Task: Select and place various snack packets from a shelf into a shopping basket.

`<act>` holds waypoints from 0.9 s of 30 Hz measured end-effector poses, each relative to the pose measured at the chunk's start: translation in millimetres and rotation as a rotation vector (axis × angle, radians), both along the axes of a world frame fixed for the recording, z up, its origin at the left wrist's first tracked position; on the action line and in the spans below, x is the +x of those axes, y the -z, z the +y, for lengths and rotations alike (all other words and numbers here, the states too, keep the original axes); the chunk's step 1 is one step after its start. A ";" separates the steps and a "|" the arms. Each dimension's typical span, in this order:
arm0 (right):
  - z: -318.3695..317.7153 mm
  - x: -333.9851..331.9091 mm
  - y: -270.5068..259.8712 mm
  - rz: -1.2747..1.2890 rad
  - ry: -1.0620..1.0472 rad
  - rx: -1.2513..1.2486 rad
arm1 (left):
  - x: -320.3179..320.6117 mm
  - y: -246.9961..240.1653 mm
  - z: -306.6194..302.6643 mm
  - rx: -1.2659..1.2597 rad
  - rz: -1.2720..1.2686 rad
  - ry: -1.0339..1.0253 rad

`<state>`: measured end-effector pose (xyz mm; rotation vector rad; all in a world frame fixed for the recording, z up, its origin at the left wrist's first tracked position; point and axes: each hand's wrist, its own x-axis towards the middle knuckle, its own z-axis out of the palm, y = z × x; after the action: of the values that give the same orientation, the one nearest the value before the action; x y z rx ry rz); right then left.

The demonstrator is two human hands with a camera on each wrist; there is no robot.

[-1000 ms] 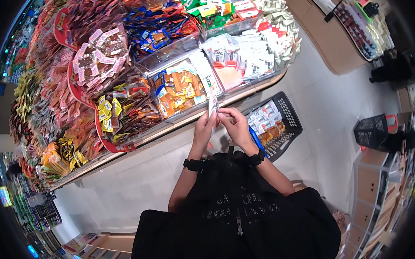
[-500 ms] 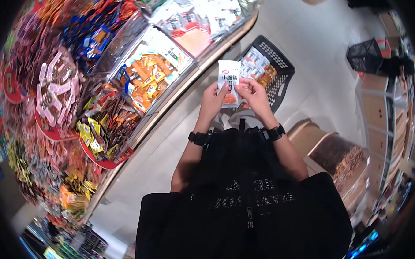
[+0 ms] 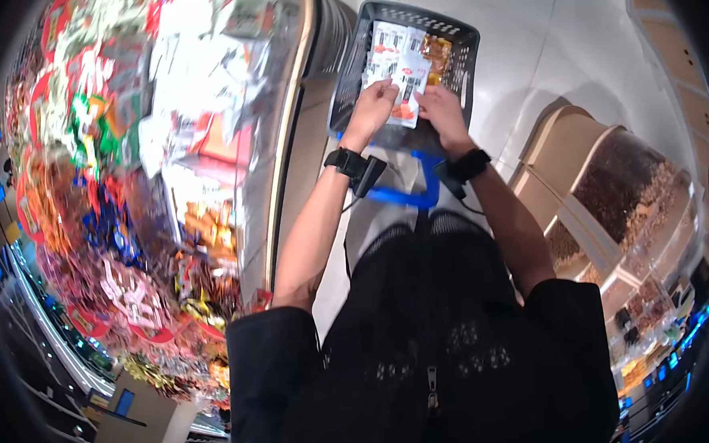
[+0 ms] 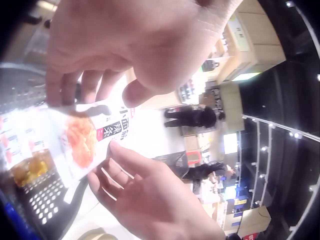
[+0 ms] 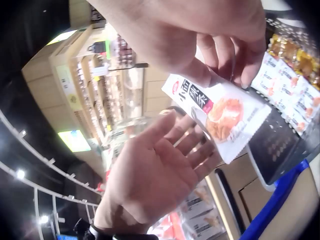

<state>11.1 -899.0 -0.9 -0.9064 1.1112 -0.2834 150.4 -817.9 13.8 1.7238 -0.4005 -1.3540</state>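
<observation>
A white snack packet (image 3: 413,82), with Chinese print and a picture of orange food, is held face up over a dark grey shopping basket (image 3: 416,14). My right hand (image 3: 443,112) pinches its edge between thumb and fingers, as the packet (image 5: 225,117) shows in the right wrist view. On the other side is my left hand (image 3: 373,112), its fingers extended at the packet's edge and its thumb apart, seen as the lower hand (image 5: 155,175) in that view. Inside the basket lie white packets (image 3: 389,37) and golden-brown packets (image 3: 437,53).
A blue basket handle (image 3: 431,181) hangs on the near side. Along the left runs a long display of packaged snacks (image 3: 128,193). Clear-fronted bins with brown goods (image 3: 621,179) stand at the right. A person in dark clothes (image 4: 200,116) is farther off.
The view has turned, bringing the display to the left and the basket in front. The packet has gone from beside the display to over the basket, and my left thumb has come off it.
</observation>
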 end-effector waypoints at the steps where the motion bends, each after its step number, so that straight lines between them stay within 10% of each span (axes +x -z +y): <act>1: -13.7 8.3 28.9 0.028 0.044 0.008 | 3.9 15.0 -21.4 0.040 -0.011 -0.045; 15: -122.5 30.2 384.9 0.821 0.237 -0.436 | -20.2 368.2 -160.8 0.169 0.230 -0.004; 27: -145.1 42.7 395.0 0.850 0.162 -0.407 | -4.6 359.7 -172.2 0.184 0.203 0.045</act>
<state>53.8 -1044.1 -395.9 -1.3566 1.9617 -0.2651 145.9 -990.0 -346.0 1.7118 -0.2064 -1.6243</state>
